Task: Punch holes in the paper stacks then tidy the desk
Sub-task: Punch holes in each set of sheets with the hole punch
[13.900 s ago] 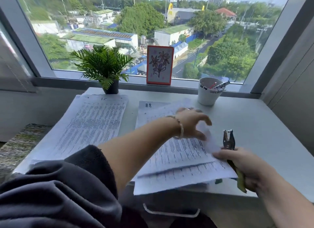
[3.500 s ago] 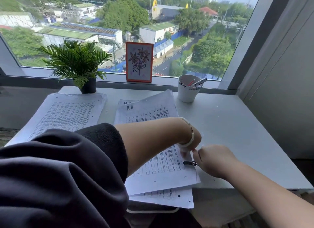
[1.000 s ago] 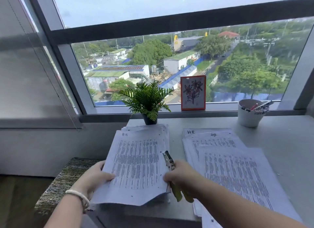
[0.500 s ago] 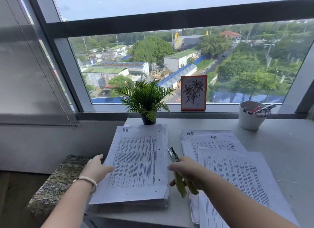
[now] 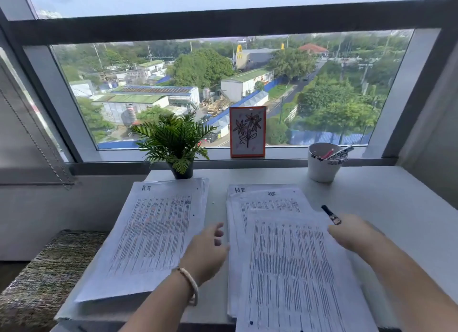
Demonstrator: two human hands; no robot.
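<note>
My right hand (image 5: 352,235) grips the hole punch (image 5: 330,214) beside the splayed right paper stack (image 5: 285,257), my left hand (image 5: 207,252) loose at its near-left edge.

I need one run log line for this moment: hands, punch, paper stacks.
left hand: open, between stacks | right hand: grips hole punch | left paper stack: squared | right paper stack: fanned

A bare strip of desk (image 5: 217,195) runs between the left stack (image 5: 153,232) and right stack (image 5: 280,257).
</note>
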